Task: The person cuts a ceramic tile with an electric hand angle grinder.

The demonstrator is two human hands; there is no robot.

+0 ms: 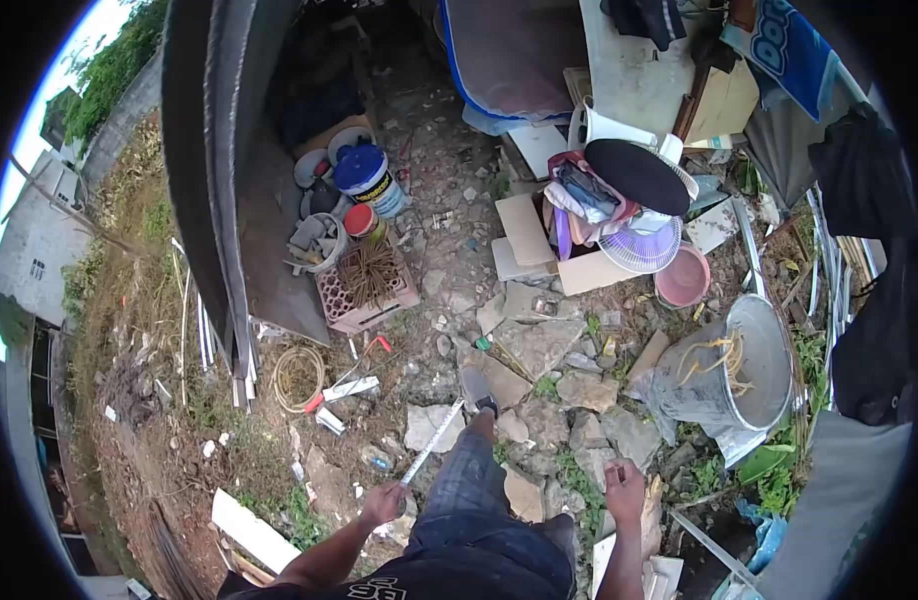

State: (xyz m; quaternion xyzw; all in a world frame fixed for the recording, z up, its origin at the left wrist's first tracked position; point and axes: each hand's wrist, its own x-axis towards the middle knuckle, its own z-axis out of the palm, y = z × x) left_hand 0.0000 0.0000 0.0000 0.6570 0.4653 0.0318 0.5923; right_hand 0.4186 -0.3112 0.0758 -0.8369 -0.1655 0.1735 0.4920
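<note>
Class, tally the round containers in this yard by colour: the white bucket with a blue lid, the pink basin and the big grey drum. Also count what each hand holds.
White bucket with blue lid: 1
Pink basin: 1
Grey metal drum lying on its side: 1
Total containers: 3
Measuring strip in the left hand: 1
Things in the right hand: 0

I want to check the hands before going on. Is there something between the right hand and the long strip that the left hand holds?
Yes. The person's own leg lies between the right hand and the long strip. The left hand grips the strip's near end; its far end points toward the shoe.
</note>
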